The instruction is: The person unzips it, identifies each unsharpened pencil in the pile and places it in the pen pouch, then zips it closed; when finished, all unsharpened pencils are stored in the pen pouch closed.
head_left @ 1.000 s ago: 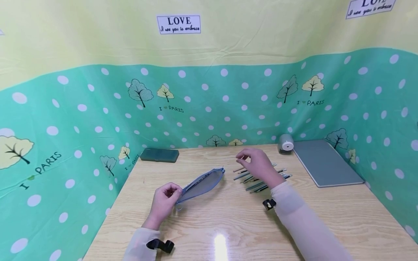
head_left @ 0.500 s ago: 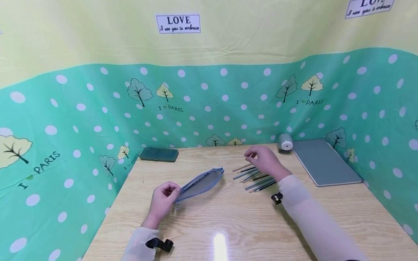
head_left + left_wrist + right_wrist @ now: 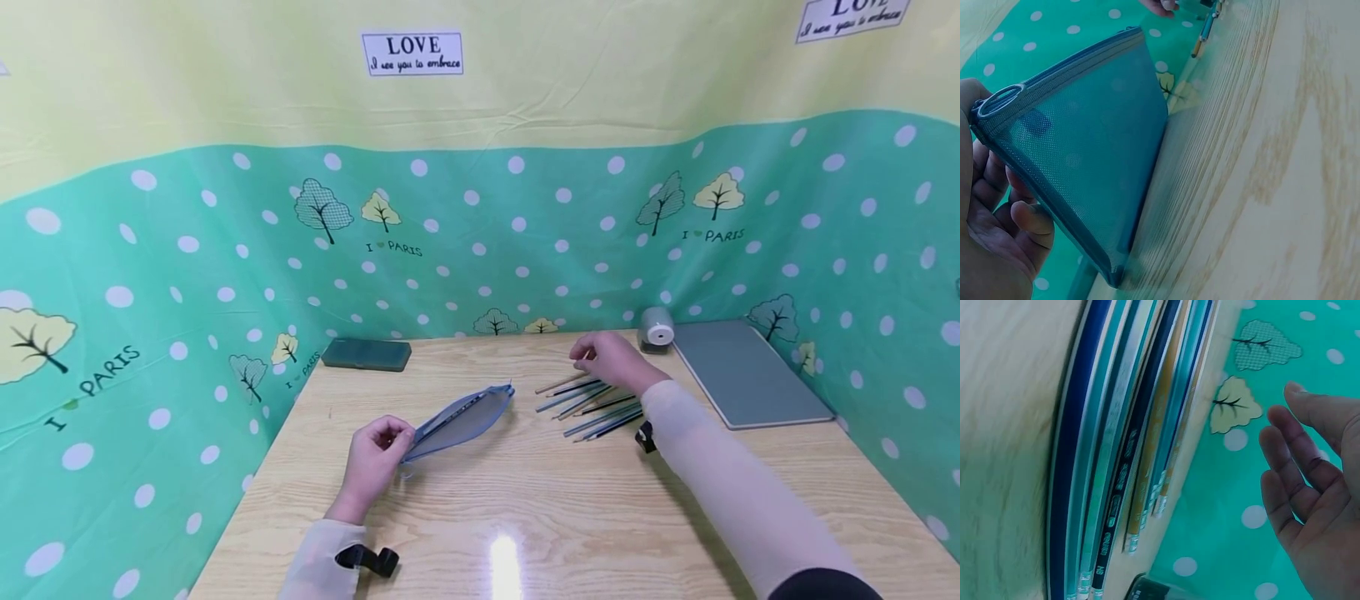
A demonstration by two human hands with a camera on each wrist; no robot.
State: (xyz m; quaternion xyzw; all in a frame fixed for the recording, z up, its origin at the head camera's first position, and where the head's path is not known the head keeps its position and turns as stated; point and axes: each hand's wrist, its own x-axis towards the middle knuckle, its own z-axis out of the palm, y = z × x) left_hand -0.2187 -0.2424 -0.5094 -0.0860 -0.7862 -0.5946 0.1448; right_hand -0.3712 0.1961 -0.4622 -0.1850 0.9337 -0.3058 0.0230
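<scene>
My left hand [image 3: 372, 462] grips one end of a blue mesh zip pouch [image 3: 462, 422], lifting that end, with the mouth partly spread. In the left wrist view the pouch [image 3: 1094, 137] hangs by its zip corner, a ring pull [image 3: 1001, 102] beside the thumb. Several pencils [image 3: 607, 428] in blue, black and natural wood lie side by side to the pouch's right. Above their far ends hovers my right hand [image 3: 617, 362]. Its fingers [image 3: 1279, 450] are loosely bent in the right wrist view, holding nothing, apart from the pencils [image 3: 1116, 506].
At the back left lies a dark green flat case [image 3: 367, 355]. A grey pencil sharpener [image 3: 657, 327] stands at the back right, beside a grey flat board [image 3: 750, 373]. A green dotted cloth [image 3: 517, 250] hangs around the back and sides of the wooden table [image 3: 570, 517].
My right hand has moved right and slightly back over the pencils, uncovering more of them. The left hand and the pouch have stayed almost still.
</scene>
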